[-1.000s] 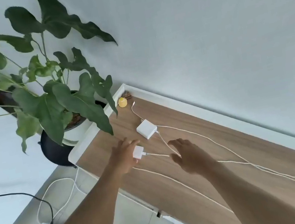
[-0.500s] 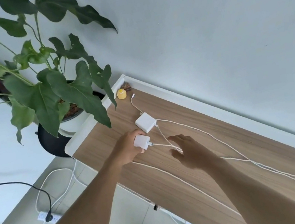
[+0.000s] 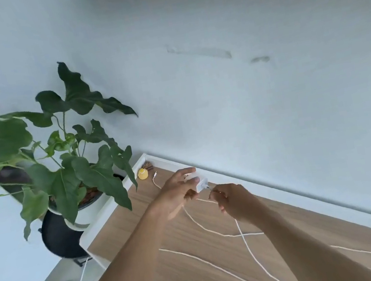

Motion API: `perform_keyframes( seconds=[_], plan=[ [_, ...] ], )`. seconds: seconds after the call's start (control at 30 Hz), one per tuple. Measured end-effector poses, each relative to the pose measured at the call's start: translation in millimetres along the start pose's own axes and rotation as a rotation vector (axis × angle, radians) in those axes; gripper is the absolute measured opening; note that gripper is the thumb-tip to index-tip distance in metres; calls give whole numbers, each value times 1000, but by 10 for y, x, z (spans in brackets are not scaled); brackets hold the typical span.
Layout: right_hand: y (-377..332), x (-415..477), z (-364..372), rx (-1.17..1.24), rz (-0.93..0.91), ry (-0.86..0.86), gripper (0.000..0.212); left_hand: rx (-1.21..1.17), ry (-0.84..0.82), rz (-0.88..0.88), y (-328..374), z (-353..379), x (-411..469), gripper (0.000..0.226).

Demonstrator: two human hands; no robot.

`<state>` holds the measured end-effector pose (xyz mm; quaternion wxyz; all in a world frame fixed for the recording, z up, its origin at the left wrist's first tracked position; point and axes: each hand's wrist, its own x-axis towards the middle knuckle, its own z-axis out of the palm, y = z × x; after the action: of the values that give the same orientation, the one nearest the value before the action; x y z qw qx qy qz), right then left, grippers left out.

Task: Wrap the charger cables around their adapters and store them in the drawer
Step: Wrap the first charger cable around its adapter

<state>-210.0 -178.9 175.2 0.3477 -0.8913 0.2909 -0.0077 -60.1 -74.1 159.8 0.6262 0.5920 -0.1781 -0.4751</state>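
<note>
Left hand [image 3: 179,191] gripping adapter [image 3: 201,183], right hand [image 3: 232,200] pinching cable [image 3: 245,241]

Wood-grain worktop [image 3: 190,258] with a raised white rim, running along the pale wall. White charger cables [image 3: 210,231] trail loosely across it, crossing one another near the middle and running off toward the right. One cable end [image 3: 154,174] lies up near the far corner, just beside a small yellow rounded object [image 3: 142,174] and a brown item tucked into the corner [image 3: 148,165].
</note>
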Motion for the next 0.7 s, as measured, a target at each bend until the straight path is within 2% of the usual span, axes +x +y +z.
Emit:
perform_keyframes(
  seconds=[0.1,0.2,0.23,0.33,0.47,0.57,0.7],
  plan=[
    [-8,-123,-255,108,27,59,25,-124,18,34,275,263,-18,40],
    [48,-239,-514,182,54,79,28,-190,-74,109,616,503,-53,19],
    [70,-277,-609,194,55,80,28,-172,-114,137,722,573,-71,20],
    [109,-372,-917,198,66,107,26,-47,-258,194,951,730,-140,36],
    [73,-465,-1376,163,80,116,22,249,-422,234,1125,895,-265,26],
    [-33,-539,-1727,95,59,139,22,426,-465,239,1189,971,-327,27],
    [-173,-611,-2046,-9,25,159,21,548,-461,260,1229,1067,-383,26]
  ],
)
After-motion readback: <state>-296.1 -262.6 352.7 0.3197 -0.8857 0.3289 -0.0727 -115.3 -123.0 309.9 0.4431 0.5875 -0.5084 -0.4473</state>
